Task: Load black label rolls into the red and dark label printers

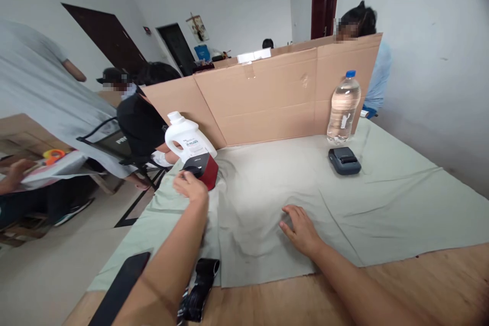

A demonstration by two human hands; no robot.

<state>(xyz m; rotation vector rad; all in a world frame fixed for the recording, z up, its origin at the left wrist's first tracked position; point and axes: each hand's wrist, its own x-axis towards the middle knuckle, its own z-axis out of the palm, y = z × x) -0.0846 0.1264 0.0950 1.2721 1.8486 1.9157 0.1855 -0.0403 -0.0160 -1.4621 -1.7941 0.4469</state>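
Note:
My left hand (190, 185) reaches out to a small red and black device (202, 169) at the left side of the table and touches its black top; its fingers are curled against it. My right hand (299, 227) lies flat, palm down with fingers apart, on a pale green cloth (382, 204) spread over the wooden table (420, 285). It holds nothing.
A white jug (187, 137) stands behind the red device. A water bottle (343, 107) and a small grey box (344, 160) sit at the far right, before a cardboard screen (267, 102). A black phone (120, 285) and black strap (200, 285) lie near me. People sit around.

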